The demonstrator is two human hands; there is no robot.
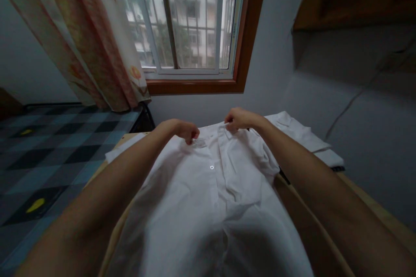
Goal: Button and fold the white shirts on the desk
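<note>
A white button-front shirt (pixel 185 186) lies spread over a wooden table, its collar end at the far side and its body hanging towards me. My left hand (pixel 186 130) pinches the cloth near the collar on the left of the button line. On the other side of the opening, my right hand (pixel 236 119) grips the collar area with curled fingers. The front placket runs down the middle between both hands. Creases cross the shirt's right front, and a sleeve bunches beside my right forearm. The lower hem is out of view.
Folded white clothes (pixel 299 132) are stacked at the table's back right corner. The wooden table (pixel 367 194) shows along the right. A bed with a checked cover (pixel 48 160) stands on the left. Behind are a curtain (pixel 87 30), a barred window (pixel 195 21) and a wall shelf (pixel 354 0).
</note>
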